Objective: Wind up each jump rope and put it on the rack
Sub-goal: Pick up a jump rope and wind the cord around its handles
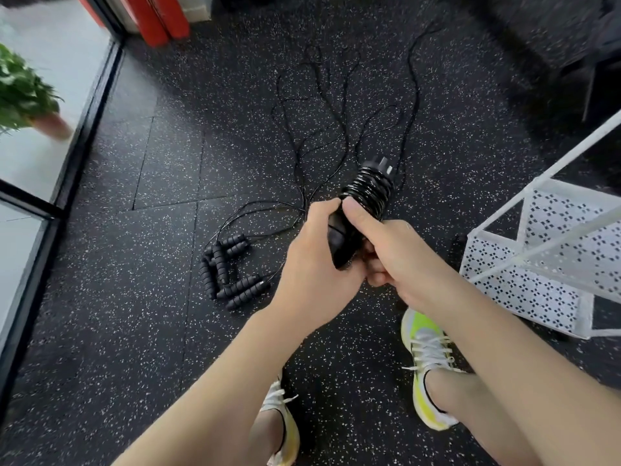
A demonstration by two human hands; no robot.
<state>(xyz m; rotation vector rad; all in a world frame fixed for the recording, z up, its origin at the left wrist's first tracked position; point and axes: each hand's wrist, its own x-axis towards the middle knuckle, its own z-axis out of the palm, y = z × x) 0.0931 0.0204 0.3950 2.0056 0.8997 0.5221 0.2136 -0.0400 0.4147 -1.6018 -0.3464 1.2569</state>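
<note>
A pair of black handles (349,230), wound with glossy cord, is gripped by both hands above the floor: the left hand (316,260) and right hand (396,257) are curled around it. Their lower ends are hidden. Loose handles (232,270) lie left; the white rack (544,260) is cut off at right.

- The wound jump rope (364,200) is black. Its thin cord is wrapped in tight shiny loops around the two handles, which sit side by side. It is held up above the floor, tilted, top end pointing away.
- The loose jump ropes (232,270) lie on the floor to the left. Their bumpy black handles sit in a small heap. Their thin cords trail away in tangled lines.
- The white rack (544,250) stands on the right, full of little holes.
</note>
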